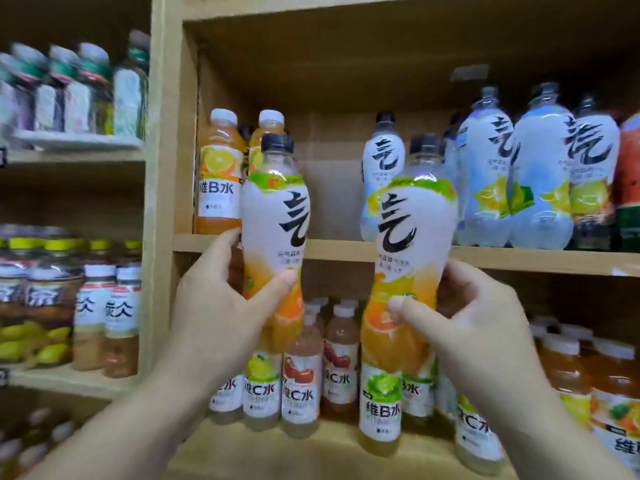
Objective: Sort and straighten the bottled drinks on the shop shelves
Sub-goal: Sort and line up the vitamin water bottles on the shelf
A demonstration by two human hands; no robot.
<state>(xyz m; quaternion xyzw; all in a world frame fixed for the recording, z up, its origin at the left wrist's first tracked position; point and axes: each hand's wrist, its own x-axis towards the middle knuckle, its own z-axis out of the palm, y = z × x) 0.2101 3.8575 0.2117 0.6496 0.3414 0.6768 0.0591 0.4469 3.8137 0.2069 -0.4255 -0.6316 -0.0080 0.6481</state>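
Two matching bottles are held up in front of the middle shelf [339, 251]. The left bottle [277, 209] is gripped at its waist by the left hand [221, 306], with the fingers curled behind and the thumb laid across the front. The right bottle [412, 230] is gripped low on its body by the right hand [485, 323] in the same manner. Each bottle is capped in black and wrapped in a white label bearing one large black brush character, with a green band at the shoulder and orange fruit printed on the lower half. Both are held roughly upright, labels turned to the camera, apart from each other and off the shelf board.

A bare stretch of the middle shelf is seen between and behind them. It is bounded on the left by two white-capped orange drinks [218, 174] set beside the wooden upright [169, 168]. On the right it is bounded by a smaller black-capped bottle [382, 174] with a pale blue-white label. Further right, larger lemon-labelled bottles [540, 174] are crowded together, and a watermelon-printed bottle [630, 174] is cut off by the frame's edge.

The lower shelf is packed with rows of white-capped vitamin drinks [298, 386], pale and reddish. In the left bay, yellow-capped tea bottles [52, 299] are seen, blurred.
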